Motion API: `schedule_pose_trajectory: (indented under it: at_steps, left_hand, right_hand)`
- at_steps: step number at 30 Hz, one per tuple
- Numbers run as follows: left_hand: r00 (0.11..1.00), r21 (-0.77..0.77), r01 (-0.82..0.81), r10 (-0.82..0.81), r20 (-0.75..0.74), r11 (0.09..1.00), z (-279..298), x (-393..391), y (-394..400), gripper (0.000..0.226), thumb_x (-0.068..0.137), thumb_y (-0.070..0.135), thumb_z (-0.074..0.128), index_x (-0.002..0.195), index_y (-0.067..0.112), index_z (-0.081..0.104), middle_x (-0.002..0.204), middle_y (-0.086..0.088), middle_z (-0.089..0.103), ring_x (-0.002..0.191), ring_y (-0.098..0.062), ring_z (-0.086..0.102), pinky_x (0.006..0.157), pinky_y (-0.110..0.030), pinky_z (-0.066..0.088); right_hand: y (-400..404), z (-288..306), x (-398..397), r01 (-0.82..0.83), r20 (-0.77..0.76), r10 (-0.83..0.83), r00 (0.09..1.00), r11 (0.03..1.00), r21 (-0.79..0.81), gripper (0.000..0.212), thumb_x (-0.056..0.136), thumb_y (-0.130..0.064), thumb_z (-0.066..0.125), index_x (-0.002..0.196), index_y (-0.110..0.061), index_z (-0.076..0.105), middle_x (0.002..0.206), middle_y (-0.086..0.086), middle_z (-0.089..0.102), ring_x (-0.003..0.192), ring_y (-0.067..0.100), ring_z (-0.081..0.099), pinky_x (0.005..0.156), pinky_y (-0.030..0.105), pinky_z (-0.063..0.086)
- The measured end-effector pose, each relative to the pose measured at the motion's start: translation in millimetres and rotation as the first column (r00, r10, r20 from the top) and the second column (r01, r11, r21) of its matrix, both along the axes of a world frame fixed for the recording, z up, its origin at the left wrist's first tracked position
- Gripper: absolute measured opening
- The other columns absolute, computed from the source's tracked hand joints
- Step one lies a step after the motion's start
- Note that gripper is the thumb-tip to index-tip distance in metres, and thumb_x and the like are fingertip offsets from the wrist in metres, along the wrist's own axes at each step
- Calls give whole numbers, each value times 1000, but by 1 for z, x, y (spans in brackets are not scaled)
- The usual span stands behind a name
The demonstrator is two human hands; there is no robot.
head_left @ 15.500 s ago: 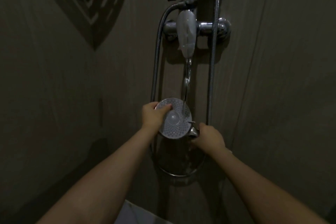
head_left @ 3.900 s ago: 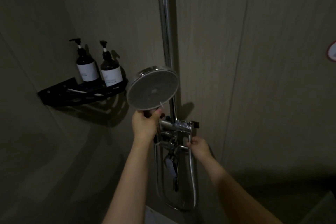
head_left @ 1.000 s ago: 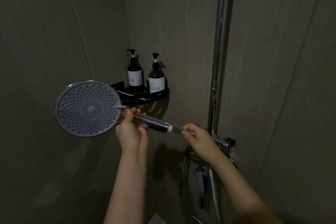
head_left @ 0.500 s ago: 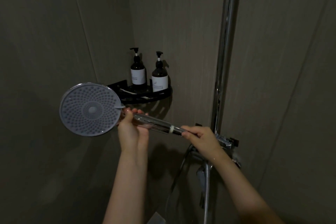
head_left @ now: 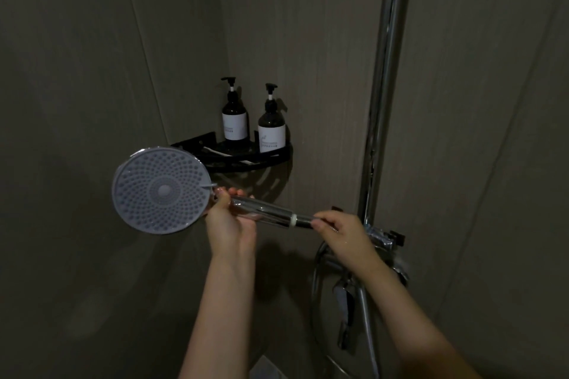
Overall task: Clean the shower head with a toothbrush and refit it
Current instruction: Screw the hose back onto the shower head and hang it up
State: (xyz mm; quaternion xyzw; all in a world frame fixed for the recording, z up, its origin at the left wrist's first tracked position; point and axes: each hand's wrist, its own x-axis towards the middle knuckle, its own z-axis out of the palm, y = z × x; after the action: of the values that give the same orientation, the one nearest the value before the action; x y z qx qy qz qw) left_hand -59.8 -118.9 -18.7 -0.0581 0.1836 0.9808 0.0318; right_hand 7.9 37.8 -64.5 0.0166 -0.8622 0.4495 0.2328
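Rinsing over, the shower head (head_left: 160, 190) is now raised sideways, left hand (head_left: 231, 221) wrapped round its handle, right hand (head_left: 345, 237) pinching the hose end, seemingly reconnecting it.

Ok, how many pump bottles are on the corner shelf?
2: the left pump bottle and the right pump bottle, upright side by side on the black corner shelf. None appears hidden.
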Motion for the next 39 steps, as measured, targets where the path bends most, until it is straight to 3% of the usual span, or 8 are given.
schedule_pose_trajectory:
  at_steps: [7,12,17,22,27,31,35,39]
  left_hand:
    - [1000,27,-2,2,4,1000,-2,1,-1,21,97,10,42,77,16,48,72,3,48,64,-8,48,46,-18,51]
    - [1000,27,-4,4,16,1000,2,3,1,23,97,10,41,76,16,46,71,3,46,63,-9,46,44,-18,50]
    - [1000,33,-8,8,-5,999,4,2,-1,22,97,9,41,77,16,48,71,3,47,64,-8,47,47,-20,51]
    - [1000,-17,-11,10,-18,1000,7,4,1,24,98,13,41,75,17,47,71,4,46,63,-7,46,60,-26,45]
    - [1000,-24,-20,20,-1,1000,7,5,1,24,98,12,40,75,17,46,71,4,46,62,-7,46,47,-21,48]
    - [1000,1,-6,6,11,1000,5,4,2,24,98,11,40,75,16,46,71,3,46,62,-8,45,44,-18,49]
    - [1000,13,-22,22,4,1000,3,-1,2,25,98,10,39,75,16,46,71,3,45,62,-8,45,45,-16,49]
    - [1000,-4,-13,13,-3,1000,-1,-3,4,22,97,11,41,76,17,47,71,4,46,62,-8,46,51,-20,48]
  right_hand:
    - [1,-3,7,-88,45,95,994,988,-127,22,85,-16,64,91,-34,51,64,-16,63,58,-5,55,58,9,43]
    - [0,-4,4,-42,13,44,999,987,-155,17,92,-21,53,78,-30,54,58,-11,56,55,4,48,59,24,39]
    - [0,-1,6,-97,-12,97,995,985,-140,22,84,-14,65,89,-32,53,66,-4,62,60,0,56,60,14,44]
    - [-1,-3,1,-52,23,53,998,997,-49,16,88,-20,59,80,-34,55,74,-9,59,69,2,55,66,22,43]
    - [-1,-3,1,-58,23,58,998,998,-6,23,87,-20,62,79,-40,54,75,-10,61,72,4,58,67,20,44]
    - [0,-1,0,-35,69,32,997,998,52,25,95,-25,48,72,-32,55,67,-6,53,61,6,49,61,25,39]
    - [-2,-4,2,-110,41,116,992,987,-117,13,90,-15,57,83,-25,53,65,-15,60,58,-6,52,56,9,39]
    - [0,-4,-4,21,60,-21,998,1000,-6,27,96,-26,45,78,-14,61,61,-7,52,56,5,48,58,23,38]
